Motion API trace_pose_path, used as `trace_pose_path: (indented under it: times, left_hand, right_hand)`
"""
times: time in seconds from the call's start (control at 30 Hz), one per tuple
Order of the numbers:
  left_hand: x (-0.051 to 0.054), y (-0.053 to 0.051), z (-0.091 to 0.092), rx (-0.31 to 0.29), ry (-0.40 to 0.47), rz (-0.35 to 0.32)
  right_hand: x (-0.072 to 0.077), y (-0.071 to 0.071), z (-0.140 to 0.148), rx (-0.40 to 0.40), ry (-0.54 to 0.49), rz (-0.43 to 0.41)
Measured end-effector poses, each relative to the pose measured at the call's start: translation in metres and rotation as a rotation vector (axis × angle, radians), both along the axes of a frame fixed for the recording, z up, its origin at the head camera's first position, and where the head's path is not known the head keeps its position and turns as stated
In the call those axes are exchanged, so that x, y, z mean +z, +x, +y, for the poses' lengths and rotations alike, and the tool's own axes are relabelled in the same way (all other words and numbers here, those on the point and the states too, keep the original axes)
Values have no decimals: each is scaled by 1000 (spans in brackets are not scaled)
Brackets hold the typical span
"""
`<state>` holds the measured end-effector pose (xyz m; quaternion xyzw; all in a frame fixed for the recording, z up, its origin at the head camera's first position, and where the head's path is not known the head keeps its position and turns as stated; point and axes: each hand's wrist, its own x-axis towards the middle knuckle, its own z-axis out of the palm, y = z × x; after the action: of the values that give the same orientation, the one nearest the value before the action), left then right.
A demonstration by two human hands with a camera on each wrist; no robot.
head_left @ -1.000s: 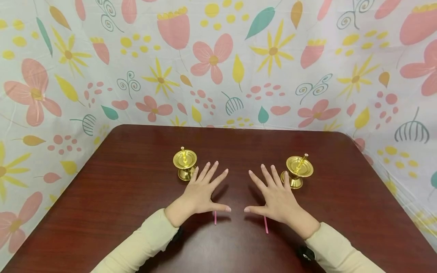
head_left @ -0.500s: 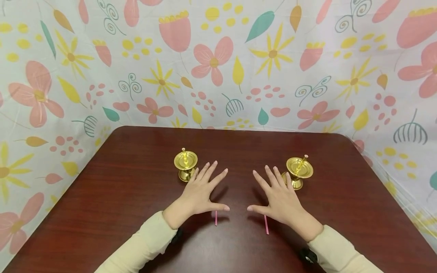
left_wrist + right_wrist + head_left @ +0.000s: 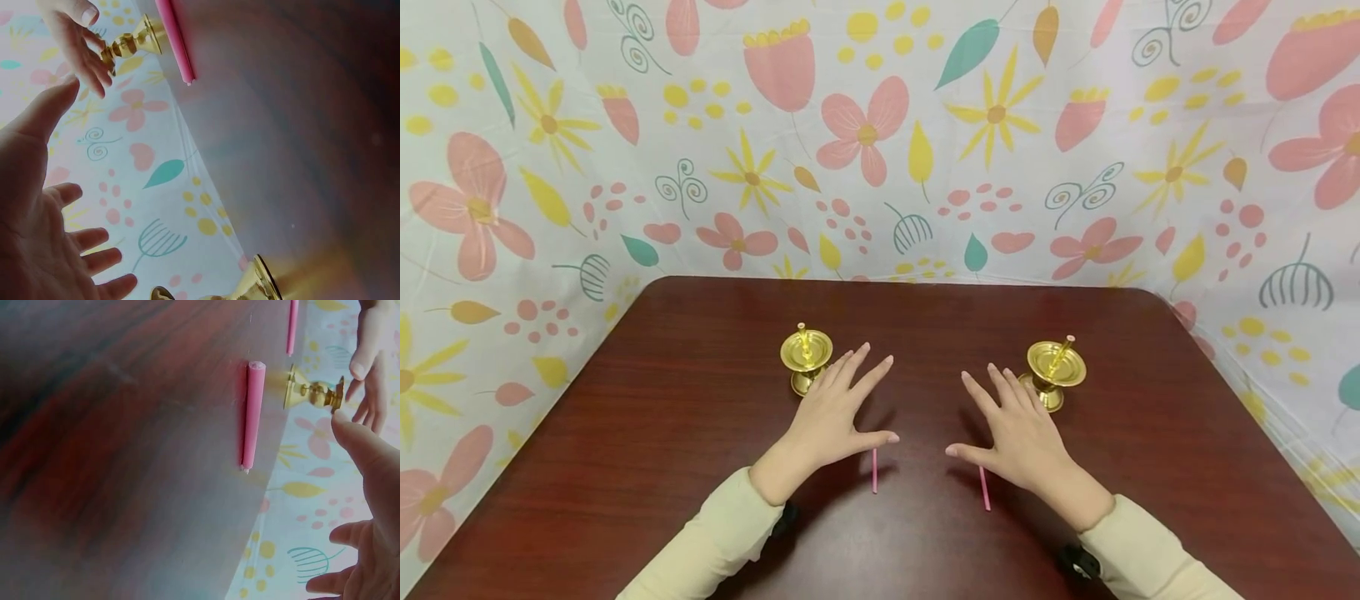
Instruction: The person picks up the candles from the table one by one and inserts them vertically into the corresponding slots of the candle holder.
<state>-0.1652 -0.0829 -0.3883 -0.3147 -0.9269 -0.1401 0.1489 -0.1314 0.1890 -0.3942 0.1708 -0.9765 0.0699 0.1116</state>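
Observation:
Two brass candle holders stand upright on the dark table, one at left [image 3: 805,354] and one at right [image 3: 1056,367], each with a thin upright stem in its dish. My left hand [image 3: 826,421] hovers, fingers extended, just in front of the left holder and partly hides its base. Beneath that thumb lies a slim pink candle [image 3: 875,475], partly covered. Above a second pink candle [image 3: 253,415] hovers my right hand [image 3: 1024,437], its fingers extended, overlapping the foot of the right holder. Both wrist views show the palms facing inward, holding nothing.
The reddish-brown wooden table [image 3: 917,542] has rounded far corners. Behind it and along its sides hangs a white cloth [image 3: 865,225] printed with flowers and leaves. Dark devices [image 3: 1078,562] sit under the sleeve cuffs.
My right hand has drifted slightly right, and its fingers lie closer together. My left hand has shifted a little up and left, its fingers also less spread. Holders and candles stay in place.

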Motion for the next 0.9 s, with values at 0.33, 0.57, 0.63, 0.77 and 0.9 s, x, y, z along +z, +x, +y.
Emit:
trace_pose_path:
  times: [0.33,0.57,0.63,0.77,0.9]
  left_hand:
    - [4,-2,-4,-11,155,179]
    - [10,-5,-12,21,211,220]
    - [13,-5,-15,39,217,211]
    - [19,-6,-23,70,245,188]
    - [24,-7,-30,104,282,153]
  right_hand:
    - [3,7,0,-34,-57,24]
    - [7,10,-4,-57,-77,17]
    - [8,11,-5,-59,-81,24]
    - [10,12,-6,-59,-78,36]
    - [12,15,-5,-60,-71,41]
